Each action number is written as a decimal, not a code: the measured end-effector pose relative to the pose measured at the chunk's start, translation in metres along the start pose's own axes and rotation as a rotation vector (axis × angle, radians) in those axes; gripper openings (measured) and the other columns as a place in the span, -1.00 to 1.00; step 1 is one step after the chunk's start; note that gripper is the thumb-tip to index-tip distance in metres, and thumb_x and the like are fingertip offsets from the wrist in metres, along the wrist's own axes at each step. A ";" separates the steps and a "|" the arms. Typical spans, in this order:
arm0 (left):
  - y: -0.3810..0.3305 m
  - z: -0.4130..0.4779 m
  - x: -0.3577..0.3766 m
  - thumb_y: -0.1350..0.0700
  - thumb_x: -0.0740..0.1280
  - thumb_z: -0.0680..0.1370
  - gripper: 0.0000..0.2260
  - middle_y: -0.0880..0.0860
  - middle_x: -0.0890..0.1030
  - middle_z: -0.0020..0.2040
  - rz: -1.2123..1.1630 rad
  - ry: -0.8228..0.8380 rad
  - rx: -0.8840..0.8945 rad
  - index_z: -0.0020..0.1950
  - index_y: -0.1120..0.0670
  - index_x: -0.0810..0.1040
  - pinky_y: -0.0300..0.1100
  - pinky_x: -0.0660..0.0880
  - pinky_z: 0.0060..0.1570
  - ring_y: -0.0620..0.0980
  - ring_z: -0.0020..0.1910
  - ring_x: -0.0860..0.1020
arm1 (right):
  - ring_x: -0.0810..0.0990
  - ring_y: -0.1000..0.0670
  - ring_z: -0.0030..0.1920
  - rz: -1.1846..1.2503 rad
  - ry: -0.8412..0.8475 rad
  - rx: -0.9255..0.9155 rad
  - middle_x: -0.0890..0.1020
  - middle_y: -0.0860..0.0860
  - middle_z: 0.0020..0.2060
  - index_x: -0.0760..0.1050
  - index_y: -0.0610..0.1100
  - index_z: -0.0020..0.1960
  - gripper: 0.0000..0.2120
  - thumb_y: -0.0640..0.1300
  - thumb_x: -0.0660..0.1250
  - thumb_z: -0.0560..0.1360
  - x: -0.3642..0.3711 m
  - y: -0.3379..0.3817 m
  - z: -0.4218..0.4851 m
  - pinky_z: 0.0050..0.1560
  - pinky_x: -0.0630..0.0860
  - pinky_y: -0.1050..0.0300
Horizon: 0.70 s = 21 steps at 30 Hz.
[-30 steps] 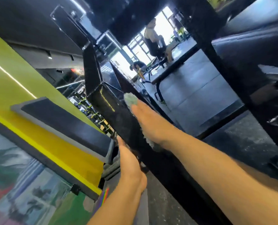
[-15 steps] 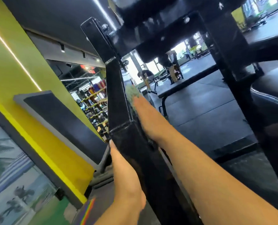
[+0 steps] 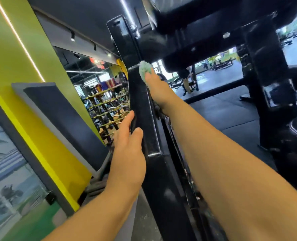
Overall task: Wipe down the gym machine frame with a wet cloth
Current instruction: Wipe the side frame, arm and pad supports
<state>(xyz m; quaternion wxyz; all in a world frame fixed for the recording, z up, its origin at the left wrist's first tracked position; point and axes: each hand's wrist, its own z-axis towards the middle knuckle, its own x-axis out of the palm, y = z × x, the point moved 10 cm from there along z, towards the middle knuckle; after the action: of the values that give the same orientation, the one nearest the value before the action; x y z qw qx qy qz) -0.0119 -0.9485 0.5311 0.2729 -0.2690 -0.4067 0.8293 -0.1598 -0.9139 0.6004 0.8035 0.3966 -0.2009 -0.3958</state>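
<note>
Right hand (image 3: pixel 159 92) flat, fingers straight, pressing green cloth (image 3: pixel 145 69) against right face of black frame post (image 3: pixel 144 119), near the post's upper end. Left hand (image 3: pixel 127 150) lower, on the post's left edge: fingers straight, thumb on front face, resting. Weight rack (image 3: pixel 107 108) behind, left of post

Left hand (image 3: pixel 127 153) and right hand (image 3: pixel 159 92) bare; forearms bare too.

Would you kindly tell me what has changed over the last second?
The right hand slid the green cloth up the black frame post to its top joint. The left hand moved up too, past the weld seam. Unchanged: right fingers press the cloth; left hand rests on the post's edge.
</note>
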 end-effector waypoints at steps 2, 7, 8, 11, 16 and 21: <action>0.001 0.003 -0.001 0.00 0.10 0.63 -0.67 -0.24 0.25 0.43 0.062 0.008 -0.013 0.33 -0.35 0.27 -0.01 0.21 0.44 -0.20 0.41 0.25 | 0.33 0.02 0.31 0.086 -0.010 0.079 0.35 -0.03 0.33 0.18 0.01 0.44 -0.65 0.00 -0.05 0.68 0.000 -0.006 0.004 0.32 0.21 0.27; -0.004 -0.002 0.003 0.04 0.06 0.64 -0.69 -0.25 0.24 0.42 0.121 0.021 -0.013 0.28 -0.36 0.21 -0.08 0.19 0.44 -0.25 0.40 0.23 | 0.57 -0.02 0.12 0.218 0.102 0.206 0.59 -0.02 0.13 0.42 0.00 0.31 -0.66 0.07 0.05 0.63 0.015 -0.032 -0.020 0.14 0.49 0.04; -0.005 -0.001 0.003 0.03 0.05 0.64 -0.70 -0.25 0.23 0.41 0.124 0.013 -0.015 0.27 -0.37 0.20 -0.07 0.19 0.44 -0.25 0.40 0.22 | 0.52 -0.04 0.22 0.182 0.079 0.191 0.54 -0.02 0.24 0.36 0.00 0.39 -0.62 0.08 0.03 0.63 0.013 -0.031 -0.015 0.24 0.44 0.00; -0.006 0.000 0.003 0.02 0.05 0.64 -0.67 -0.21 0.22 0.44 0.125 0.016 -0.034 0.32 -0.36 0.20 -0.02 0.19 0.44 -0.21 0.43 0.20 | 0.34 -0.09 0.38 0.050 -0.043 0.230 0.35 -0.07 0.42 0.22 -0.09 0.49 -0.53 0.09 -0.02 0.65 -0.002 -0.024 0.012 0.30 0.28 0.06; -0.007 -0.002 0.003 0.03 0.05 0.65 -0.62 -0.17 0.20 0.44 0.136 0.043 -0.052 0.44 -0.25 0.19 -0.08 0.18 0.44 -0.18 0.43 0.20 | 0.32 -0.15 0.40 0.056 -0.079 0.350 0.34 -0.11 0.42 0.26 -0.13 0.46 -0.40 0.24 -0.06 0.61 -0.001 -0.031 0.031 0.40 0.26 -0.03; -0.007 -0.003 0.004 0.05 0.03 0.66 -0.61 -0.18 0.21 0.35 0.092 0.048 -0.062 0.47 -0.22 0.16 -0.24 0.17 0.32 -0.16 0.41 0.20 | 0.54 -0.12 0.14 0.093 0.009 0.354 0.57 -0.07 0.13 0.50 -0.11 0.18 -0.54 0.19 0.03 0.60 0.010 -0.058 -0.018 0.23 0.45 -0.08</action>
<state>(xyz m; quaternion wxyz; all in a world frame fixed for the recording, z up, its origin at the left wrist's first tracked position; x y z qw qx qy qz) -0.0111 -0.9412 0.5347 0.2357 -0.3154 -0.4128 0.8213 -0.1697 -0.9346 0.5437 0.7395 0.5240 -0.2817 -0.3150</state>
